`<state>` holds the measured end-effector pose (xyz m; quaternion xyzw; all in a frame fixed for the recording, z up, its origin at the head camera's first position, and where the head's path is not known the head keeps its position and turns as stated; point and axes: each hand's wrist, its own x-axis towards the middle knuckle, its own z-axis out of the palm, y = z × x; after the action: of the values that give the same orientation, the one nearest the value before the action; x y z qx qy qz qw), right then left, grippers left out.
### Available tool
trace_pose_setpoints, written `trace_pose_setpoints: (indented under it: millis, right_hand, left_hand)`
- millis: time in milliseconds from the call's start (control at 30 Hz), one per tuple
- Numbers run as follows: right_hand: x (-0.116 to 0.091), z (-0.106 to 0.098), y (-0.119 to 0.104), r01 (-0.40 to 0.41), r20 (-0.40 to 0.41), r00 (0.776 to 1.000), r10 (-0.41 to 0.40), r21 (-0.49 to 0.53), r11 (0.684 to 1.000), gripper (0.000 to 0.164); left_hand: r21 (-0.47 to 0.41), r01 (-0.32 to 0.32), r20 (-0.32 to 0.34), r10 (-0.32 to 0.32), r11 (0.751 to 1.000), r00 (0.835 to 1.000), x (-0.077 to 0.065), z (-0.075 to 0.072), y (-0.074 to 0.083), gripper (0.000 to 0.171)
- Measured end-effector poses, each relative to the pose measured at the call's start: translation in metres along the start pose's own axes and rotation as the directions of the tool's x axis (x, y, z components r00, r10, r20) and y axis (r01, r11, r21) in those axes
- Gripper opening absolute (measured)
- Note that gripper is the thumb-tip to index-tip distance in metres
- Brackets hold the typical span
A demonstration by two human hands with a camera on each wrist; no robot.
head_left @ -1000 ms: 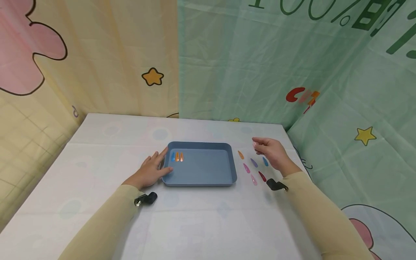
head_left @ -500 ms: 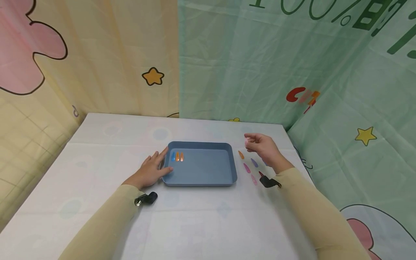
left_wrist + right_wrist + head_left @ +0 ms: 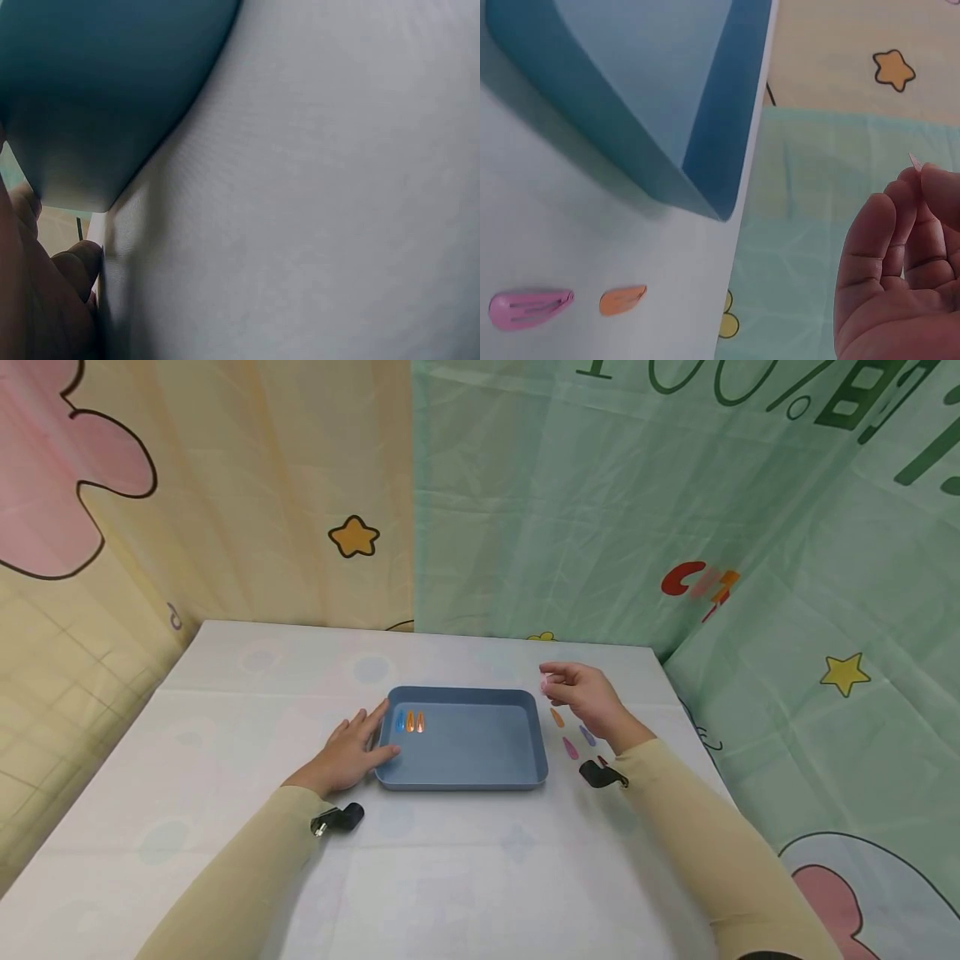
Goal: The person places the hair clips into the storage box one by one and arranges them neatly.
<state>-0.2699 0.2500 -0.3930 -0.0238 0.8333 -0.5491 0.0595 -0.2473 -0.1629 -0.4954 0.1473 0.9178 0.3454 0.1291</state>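
My left hand [image 3: 345, 753] lies with fingers spread against the left side of the blue tray [image 3: 465, 785], its thumb over the rim. Inside the tray, near its left end, a blue hair clip [image 3: 400, 721] and two orange hair clips [image 3: 410, 721] stand in a row. Past the tray's right far corner, my right hand [image 3: 588, 697] pinches a pink hair clip [image 3: 545, 682] between thumb and fingers, above the table. Only the tip of that clip shows in the right wrist view. The left wrist view catches the tray's outer wall [image 3: 112, 97] and some fingers.
Right of the tray lie loose clips: an orange one [image 3: 557, 717], a purple one [image 3: 587, 736], a pink one [image 3: 570, 748], and a red one [image 3: 602, 761] mostly behind the wrist camera [image 3: 600, 774]. A white cloth covers the table [image 3: 450, 868]; printed curtains [image 3: 525, 527] hang behind it.
My right hand has moved left toward the tray, carrying the pink clip. Its wrist and forearm now cover the blue clip and another pink clip on the table. My left hand stays put.
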Motion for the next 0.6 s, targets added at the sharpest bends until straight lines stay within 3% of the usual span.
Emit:
trace_pose_setpoints:
  millis: [600]
  right_hand:
    - [0.012,0.039,-0.012,0.053,0.072,0.996,-0.053,0.005,0.999,0.044]
  left_hand:
    - [0.013,-0.012,-0.01,0.012,1.0,1.0,0.001,0.001,-0.001,0.091]
